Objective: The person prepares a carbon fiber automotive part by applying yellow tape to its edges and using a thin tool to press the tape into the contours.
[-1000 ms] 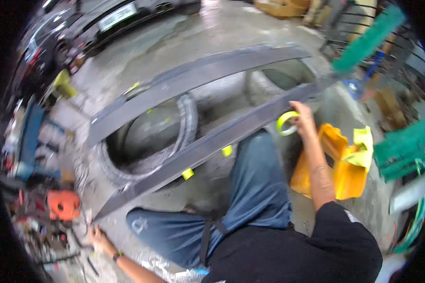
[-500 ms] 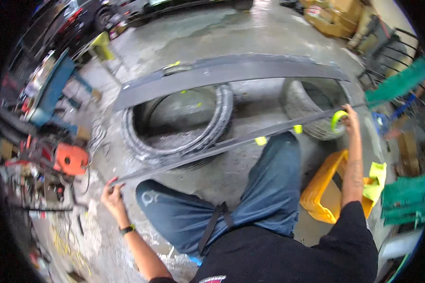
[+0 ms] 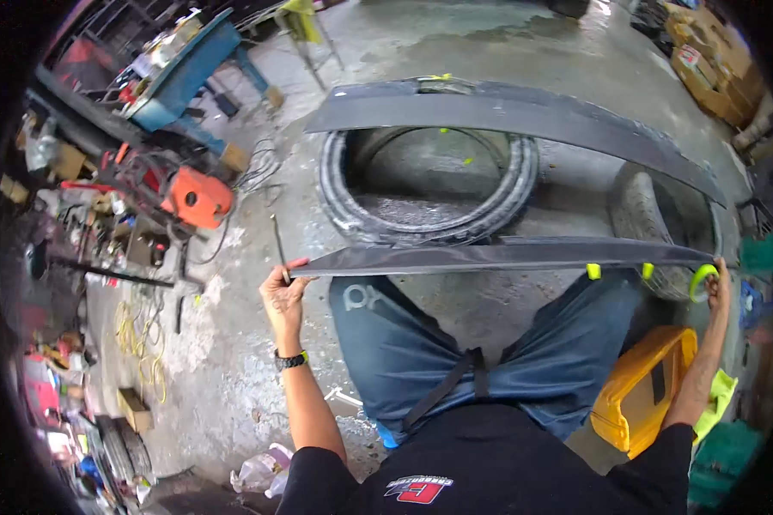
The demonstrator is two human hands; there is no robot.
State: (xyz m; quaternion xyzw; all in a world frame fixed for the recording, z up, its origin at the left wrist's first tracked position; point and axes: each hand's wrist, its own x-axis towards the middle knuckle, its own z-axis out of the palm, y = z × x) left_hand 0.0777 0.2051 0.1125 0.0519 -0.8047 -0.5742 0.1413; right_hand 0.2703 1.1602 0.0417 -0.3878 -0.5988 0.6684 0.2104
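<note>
A long, dark grey panel strip (image 3: 455, 256) stretches across in front of my knees, its underside edge toward me. My left hand (image 3: 282, 296) pinches its left end. At the other end my right hand (image 3: 719, 287) grips the strip together with a roll of yellow-green tape (image 3: 696, 283). Two short tape pieces, one a tab (image 3: 593, 271) and one farther right (image 3: 648, 270), hang off the near edge. Beyond lies a second, wider dark panel (image 3: 489, 112), resting over a large tyre (image 3: 335, 202) and reaching above another tyre (image 3: 631, 215) at right.
A yellow plastic bin (image 3: 614, 390) stands by my right leg. To the left are an orange machine (image 3: 199, 196), a blue bench (image 3: 185, 73), and scattered tools and cords. Cardboard boxes (image 3: 713, 64) sit at the far right. A plastic bag (image 3: 262, 470) lies on the floor near my left elbow.
The view has shifted toward the left. The strip slanted up to the right before and now runs nearly level, both hands still at its ends.
</note>
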